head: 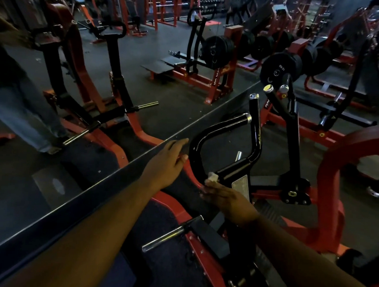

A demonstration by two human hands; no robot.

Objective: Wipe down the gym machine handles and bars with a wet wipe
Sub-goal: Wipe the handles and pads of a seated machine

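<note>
Room: a dim gym with dark rubber flooring point(164, 93), filled with red-framed machines and racks of dumbbells far at the back.
Mirror: a large wall mirror point(100, 72) is taking up the left of the view, reflecting a matching machine and a person's jeans-clad leg.
Machine: a red-framed plate-loaded machine point(328, 194) is standing directly ahead, beside the mirror's bottom edge.
Handle: a glossy black looped handle point(197, 148) with chrome end caps is rising from the machine, just ahead of both hands.
Left hand: the left hand point(167, 162) is reaching forward with fingers straight and relaxed, fingertips just beside the handle's curved bend; whether they are touching it cannot be told.
Right hand: the right hand point(227, 200) is pinching a small white wet wipe point(212, 178) in its fingertips.
Wipe position: the wipe is sitting against the lower bar of the handle, near a metal label plate point(240, 186).
Weights: black weight plates point(280, 69) are hanging on machines behind.
Pegs: a chrome peg point(170, 234) is jutting out below the forearms.
</note>
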